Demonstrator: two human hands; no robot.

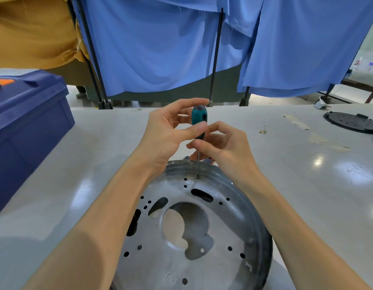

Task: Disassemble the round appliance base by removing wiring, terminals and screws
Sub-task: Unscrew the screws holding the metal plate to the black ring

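Both hands are clamped on the screwdriver (199, 118). Our left hand (166, 130) pinches the upper teal handle between thumb and fingers, with the forefinger arched over the cap. Our right hand (220, 144) pinches the neck of the handle, just above the bare shaft. We judge the split deliberate: the top hand presses down and turns while the lower one keeps the thin shaft upright so the tip stays seated.

The tip sits in a small screw (198, 176) on the far edge of the round metal base (233, 222). That base lies flat on the pale table (97, 143), close to us and between our forearms. Its face is full of vacant holes and cut-outs. A second screw (251, 240) shows near the right rim, so we reckon the fastener work is partly done.

Something red (210, 160), possibly wiring, peeps out beyond the far rim under the right hand, too hidden to be sure.

A blue toolbox (28, 114) stands at far left. A black round cover (351, 122) lies well apart at far right.

Risk: the tip camming out if the shaft tilts.
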